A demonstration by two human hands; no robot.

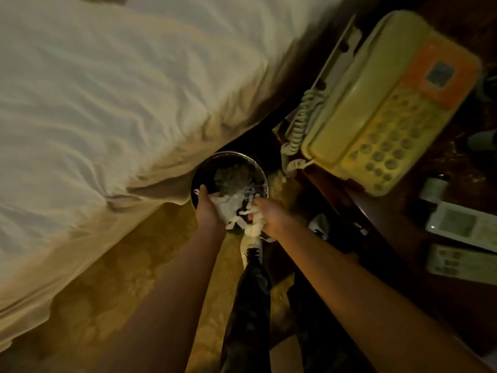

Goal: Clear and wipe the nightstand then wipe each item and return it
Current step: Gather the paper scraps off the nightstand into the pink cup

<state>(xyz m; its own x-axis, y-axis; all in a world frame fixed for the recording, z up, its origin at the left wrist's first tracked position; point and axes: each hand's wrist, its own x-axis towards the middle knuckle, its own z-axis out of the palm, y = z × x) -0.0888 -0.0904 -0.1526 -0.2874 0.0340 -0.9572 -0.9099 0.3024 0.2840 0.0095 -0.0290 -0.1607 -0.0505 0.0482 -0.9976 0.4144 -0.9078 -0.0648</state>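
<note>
Nightstand [398, 211]: telephone [376, 103], remotes [462, 224] | carpet [107, 292] | bed [107, 90]

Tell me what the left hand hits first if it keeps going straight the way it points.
Probably the scraps inside the waste bin: the left hand, holding white paper, points down into its mouth, though depth is unclear.

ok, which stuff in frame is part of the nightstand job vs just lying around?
Job: dark wooden nightstand; cream corded telephone; two white remote controls; white paper scraps held by left hand and right hand; round metal wastebin.

Around: white bed sheet; patterned carpet.
</note>
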